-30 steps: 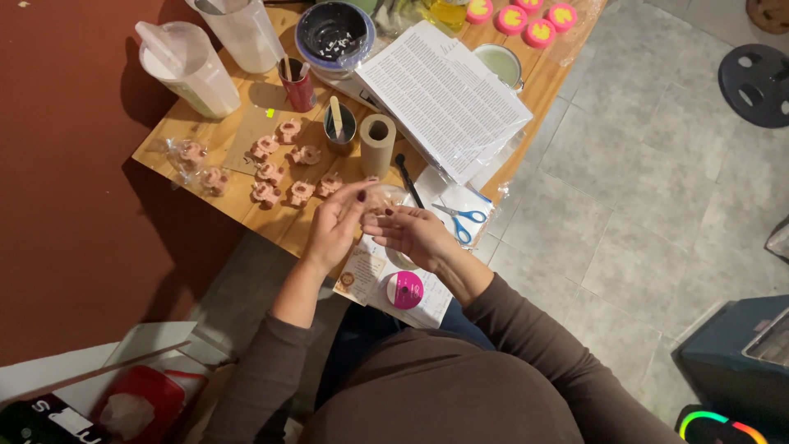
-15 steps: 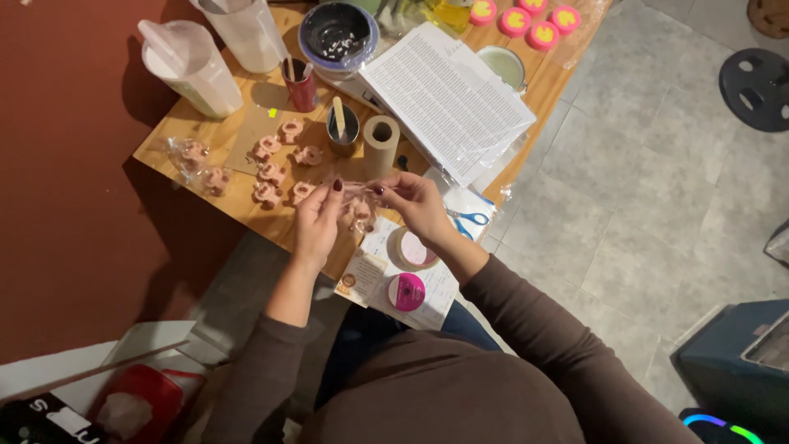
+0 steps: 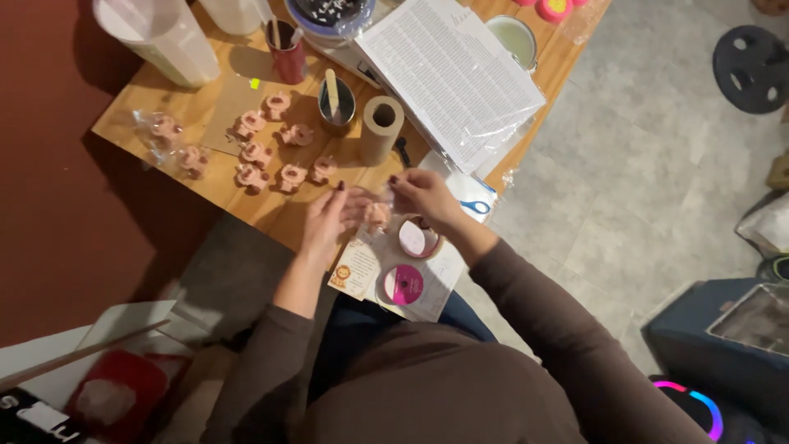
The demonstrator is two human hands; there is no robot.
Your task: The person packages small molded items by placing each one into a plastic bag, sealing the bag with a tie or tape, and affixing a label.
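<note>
Since approx. half a sec ago both hands have dropped toward frame centre and drawn closer, meeting over the near edge of the light wooden table (image 3: 246, 197). That suggests the wrapping is being closed around the piece, not a new one fetched. Left hand (image 3: 329, 215) and right hand (image 3: 423, 196) both pinch a small pink flower-shaped moulded piece in clear crinkly film (image 3: 376, 212), fingers curled w/ tips gripping the film. Piece looks pale pink, lumpy, partly blurred by the wrap. Just below: two round tape rolls w/ pink centres (image 3: 411, 263). Upper left: more pink flower-shaped pieces (image 3: 271, 152), unwrapped, in loose rows, plus a cardboard tube (image 3: 380, 127).
</note>
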